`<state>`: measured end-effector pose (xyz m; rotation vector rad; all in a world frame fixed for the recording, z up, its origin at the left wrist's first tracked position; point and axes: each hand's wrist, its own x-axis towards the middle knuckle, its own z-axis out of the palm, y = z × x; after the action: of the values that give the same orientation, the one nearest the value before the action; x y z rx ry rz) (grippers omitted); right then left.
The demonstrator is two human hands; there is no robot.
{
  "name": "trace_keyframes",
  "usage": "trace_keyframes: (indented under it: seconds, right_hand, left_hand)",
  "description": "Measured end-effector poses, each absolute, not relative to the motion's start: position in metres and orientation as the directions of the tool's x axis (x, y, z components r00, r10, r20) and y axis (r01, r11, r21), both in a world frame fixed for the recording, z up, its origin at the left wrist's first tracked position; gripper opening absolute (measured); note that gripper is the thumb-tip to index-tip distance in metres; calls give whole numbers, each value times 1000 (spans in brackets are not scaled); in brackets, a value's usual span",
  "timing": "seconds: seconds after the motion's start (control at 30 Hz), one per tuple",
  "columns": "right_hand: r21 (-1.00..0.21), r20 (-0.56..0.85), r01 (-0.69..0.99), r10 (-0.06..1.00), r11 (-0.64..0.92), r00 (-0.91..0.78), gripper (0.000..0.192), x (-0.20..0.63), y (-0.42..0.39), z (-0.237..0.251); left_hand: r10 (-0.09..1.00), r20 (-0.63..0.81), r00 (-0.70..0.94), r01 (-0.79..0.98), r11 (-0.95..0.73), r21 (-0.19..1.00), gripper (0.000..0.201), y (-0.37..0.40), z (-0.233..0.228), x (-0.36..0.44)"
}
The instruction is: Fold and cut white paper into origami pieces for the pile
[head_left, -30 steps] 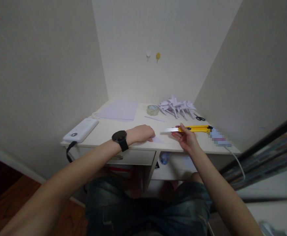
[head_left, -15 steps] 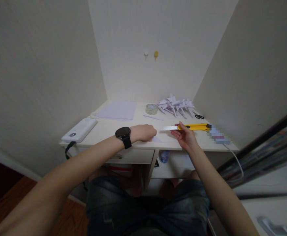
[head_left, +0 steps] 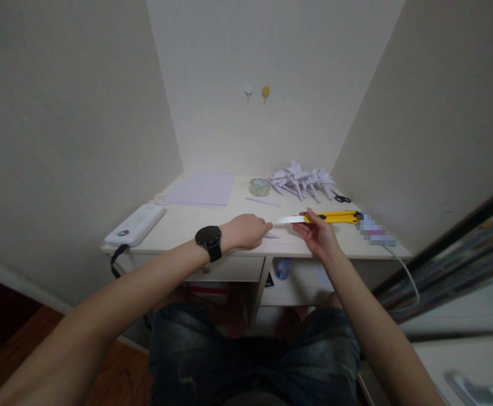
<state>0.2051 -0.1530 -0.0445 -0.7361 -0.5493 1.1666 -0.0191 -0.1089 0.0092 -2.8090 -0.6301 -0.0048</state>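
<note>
Head view, left hand: the left hand (head_left: 248, 231) lies flat with the fingers pressed down on a small piece of paper (head_left: 270, 235) at the front edge of the counter (head_left: 178, 223). It pins the paper and does not grip it. A black watch (head_left: 209, 239) is on this wrist.

Head view, right hand: the right hand (head_left: 319, 232) is closed around the yellow knife (head_left: 328, 217), with the fingers wrapped on the front part of the handle. The long metal blade is pushed out and points left, toward the left fingertips; its tip is just beside them, above the paper.

Where the knife is: in the right hand, slightly over the counter, near the front edge and right of the middle.

How it will handle: I judge the knife light and stiff, with a smooth plastic handle. The thin extended blade is sharp and could snap under side force. The safe place to hold is the yellow handle, never the blade.

The paper: thin, soft and very light, so it slides easily unless it is pressed down.

Other things on the counter: a white device (head_left: 136, 224) at the left, a sheet of paper (head_left: 201, 189) behind, a roll of tape (head_left: 259, 186), a heap of folded paper shapes (head_left: 301, 181), scissors (head_left: 341, 198), and a cable (head_left: 402, 266) hanging at the right.
</note>
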Motion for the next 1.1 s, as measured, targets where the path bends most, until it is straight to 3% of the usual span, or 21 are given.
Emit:
trace_keyframes:
  seconds: [0.13, 0.47, 0.67, 0.9, 1.1]
  right_hand:
    - [-763, -7, -616, 950, 196, 312, 7, 204, -154, -43]
    - [-736, -27, -637, 931, 228, 365, 9, 206, -155, -41]
    - [-798, 48, -554, 941, 237, 335, 19, 221, -154, -45]
    - [-919, 200, -287, 946, 272, 256, 29, 224, -161, -53]
    - [-941, 196, -222, 945, 256, 261, 25, 221, -162, -54]
  left_hand:
    - [381, 123, 917, 399, -895, -201, 20, -103, 0, -21]
    - [392, 182, 902, 374, -918, 130, 15, -87, -2, -22]
    - [296, 189, 936, 260, -945, 197, 13, -70, -6, -16]
    - [164, 171, 972, 114, -956, 269, 9, -58, -9, -10]
    - [221, 186, 957, 171, -952, 254, 14, -61, -10, -13]
